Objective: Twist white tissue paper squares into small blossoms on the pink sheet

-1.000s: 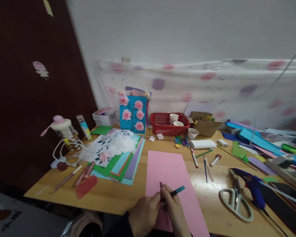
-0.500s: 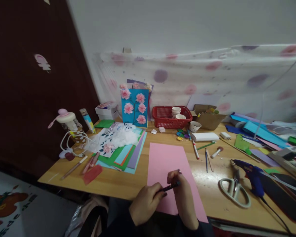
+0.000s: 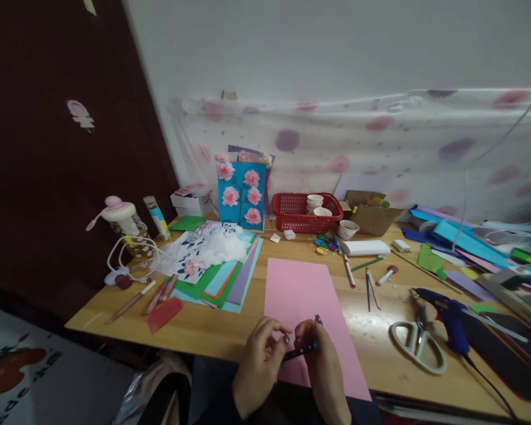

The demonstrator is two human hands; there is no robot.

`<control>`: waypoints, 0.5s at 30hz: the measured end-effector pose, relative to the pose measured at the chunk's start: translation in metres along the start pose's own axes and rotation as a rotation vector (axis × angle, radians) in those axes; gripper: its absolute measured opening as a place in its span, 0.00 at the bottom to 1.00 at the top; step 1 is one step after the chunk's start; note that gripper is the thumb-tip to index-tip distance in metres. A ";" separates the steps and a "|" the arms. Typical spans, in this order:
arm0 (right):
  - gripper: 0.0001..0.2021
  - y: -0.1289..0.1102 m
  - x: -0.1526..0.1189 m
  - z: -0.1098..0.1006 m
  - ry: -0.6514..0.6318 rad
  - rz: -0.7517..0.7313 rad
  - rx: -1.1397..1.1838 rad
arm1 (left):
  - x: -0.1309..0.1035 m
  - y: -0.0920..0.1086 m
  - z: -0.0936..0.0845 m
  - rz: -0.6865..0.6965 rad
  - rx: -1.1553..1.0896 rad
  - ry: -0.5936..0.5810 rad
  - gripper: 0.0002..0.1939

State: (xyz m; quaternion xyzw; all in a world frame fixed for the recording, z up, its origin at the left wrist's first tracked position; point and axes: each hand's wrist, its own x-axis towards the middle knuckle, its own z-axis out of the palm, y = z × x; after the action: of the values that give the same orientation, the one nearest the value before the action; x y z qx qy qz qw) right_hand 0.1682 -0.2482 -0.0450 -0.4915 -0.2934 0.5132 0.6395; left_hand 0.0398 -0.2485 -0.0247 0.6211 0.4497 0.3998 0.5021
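Over the near part of a pink sheet of paper, both my hands are closed round a slim dark pen with small light spots and a bluish end. My left hand holds its left end, fingers curled and thumb against it. The blue end sits in the curled fingers of my right hand. It lies almost level, tilted slightly up to the right. My fingers hide both its ends in part, so I cannot tell whether a cap is on.
Right of the sheet lie scissors, a blue glue gun and a red-and-white marker. Coloured papers pile up at left. Behind stand a blue flower picture, a red basket and a paper cup.
Both hands have moved down slightly towards me with the pen. My left fingers have lifted and spread a little around its left end, and its spotted barrel shows more.
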 end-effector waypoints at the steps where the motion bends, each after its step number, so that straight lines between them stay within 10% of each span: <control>1: 0.22 0.001 -0.001 0.001 0.006 0.001 0.007 | 0.000 0.000 0.000 -0.021 -0.049 0.007 0.11; 9: 0.22 -0.009 -0.015 -0.011 0.078 0.024 -0.022 | 0.011 0.005 0.010 -0.126 -0.399 -0.224 0.22; 15: 0.21 -0.011 -0.033 -0.019 0.103 0.021 0.015 | 0.022 0.009 0.045 -0.025 -0.327 -0.039 0.29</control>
State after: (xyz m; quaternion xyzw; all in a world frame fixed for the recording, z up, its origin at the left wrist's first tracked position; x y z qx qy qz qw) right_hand 0.1789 -0.2857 -0.0375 -0.5154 -0.2509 0.4960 0.6522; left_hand 0.0899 -0.2405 -0.0231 0.5331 0.3764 0.4492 0.6102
